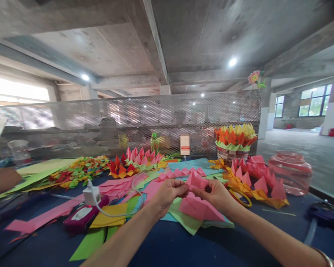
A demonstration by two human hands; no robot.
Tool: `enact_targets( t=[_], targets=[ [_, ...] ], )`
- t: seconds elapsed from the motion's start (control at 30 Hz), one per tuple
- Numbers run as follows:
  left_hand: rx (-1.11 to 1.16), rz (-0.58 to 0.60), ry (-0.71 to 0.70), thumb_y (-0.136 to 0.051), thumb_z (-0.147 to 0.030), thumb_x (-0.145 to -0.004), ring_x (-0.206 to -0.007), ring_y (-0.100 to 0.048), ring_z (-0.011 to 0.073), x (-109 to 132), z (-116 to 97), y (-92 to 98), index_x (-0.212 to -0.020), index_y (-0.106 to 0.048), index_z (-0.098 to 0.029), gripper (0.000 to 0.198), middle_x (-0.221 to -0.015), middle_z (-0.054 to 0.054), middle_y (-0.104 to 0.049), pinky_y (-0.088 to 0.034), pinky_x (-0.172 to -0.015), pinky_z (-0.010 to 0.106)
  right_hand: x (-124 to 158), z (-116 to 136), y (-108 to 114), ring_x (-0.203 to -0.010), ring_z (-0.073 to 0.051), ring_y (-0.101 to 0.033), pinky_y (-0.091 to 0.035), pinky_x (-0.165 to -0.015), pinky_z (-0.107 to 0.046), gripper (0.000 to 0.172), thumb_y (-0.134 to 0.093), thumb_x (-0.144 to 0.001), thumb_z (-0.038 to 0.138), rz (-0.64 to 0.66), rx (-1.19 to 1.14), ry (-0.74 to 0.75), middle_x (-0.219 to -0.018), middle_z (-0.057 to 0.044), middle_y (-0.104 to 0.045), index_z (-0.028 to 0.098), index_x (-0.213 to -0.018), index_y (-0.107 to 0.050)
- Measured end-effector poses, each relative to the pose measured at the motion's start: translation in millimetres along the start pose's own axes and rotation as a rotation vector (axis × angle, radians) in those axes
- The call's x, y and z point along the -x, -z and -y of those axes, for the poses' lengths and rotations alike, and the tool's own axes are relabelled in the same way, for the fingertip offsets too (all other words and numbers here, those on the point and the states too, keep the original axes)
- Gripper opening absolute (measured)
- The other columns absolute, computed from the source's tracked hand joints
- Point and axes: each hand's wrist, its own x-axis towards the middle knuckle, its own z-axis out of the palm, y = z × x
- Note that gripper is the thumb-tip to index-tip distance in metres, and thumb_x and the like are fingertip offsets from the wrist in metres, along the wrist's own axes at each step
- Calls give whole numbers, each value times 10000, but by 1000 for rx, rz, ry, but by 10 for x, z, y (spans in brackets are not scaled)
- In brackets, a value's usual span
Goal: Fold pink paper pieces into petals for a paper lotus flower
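A piece of folded pink paper (195, 180) is held up between both hands above the table. My left hand (169, 193) pinches its left edge between thumb and fingers. On the other side, my right hand (217, 195) is closed on its right edge. Right below lies a flat pink paper sheet (202, 208) over a pale green sheet (185, 218). A row of pointed pink folded pieces (183, 172) lies just behind the hands. Yellow-handled scissors (243, 200), partly covered, rest by my right wrist.
Pink and orange folded paper rows (256, 180) lie at right, before a clear pink jar (291, 172). A paper-flower basket (232, 155) stands behind. At left are a purple device (85, 215), a white charger (91, 195) and paper scraps (78, 170). Another person's hand (5, 181) shows far left. A glue gun-like blue tool (327, 215) lies right.
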Motion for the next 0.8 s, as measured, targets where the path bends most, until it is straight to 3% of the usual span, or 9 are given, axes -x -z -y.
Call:
enact_targets(
  t=[0.17,0.33,0.53,0.8],
  targets=[
    [-44,-34,-29,-696,-310,-652,-582,-446,86,8,-4,3,-565,-603,-106,240,-561,1,-522,-324,-641,233,15,35,-28,-478,-67,-269,-197,-437,-214,398,-607,-743,450,47,-78,15,-512,59,-317,173,-549,-398],
    [20,-26,9,-697,-331,-649,-571,-449,89,-2,11,6,-612,-629,-103,241,-576,12,-536,-331,-619,239,-6,22,0,-477,-71,-298,-224,-444,-211,387,-605,-736,469,23,-66,11,-508,57,-361,170,-564,-428],
    [48,-161,15,-759,-283,-560,-547,-406,74,-24,8,13,-615,-625,-110,225,-569,-7,-517,-297,-569,228,-8,15,5,-484,-76,-322,-252,-459,-213,386,-590,-741,487,8,-42,-5,-518,55,-385,174,-581,-431],
    [21,-109,-27,-709,-336,-621,-540,-379,80,-15,0,8,-568,-573,-110,269,-535,-9,-479,-276,-572,238,14,11,1,-549,-100,-441,-347,-515,-224,328,-590,-754,456,18,-27,-22,-584,18,-501,146,-659,-540]
  ],
)
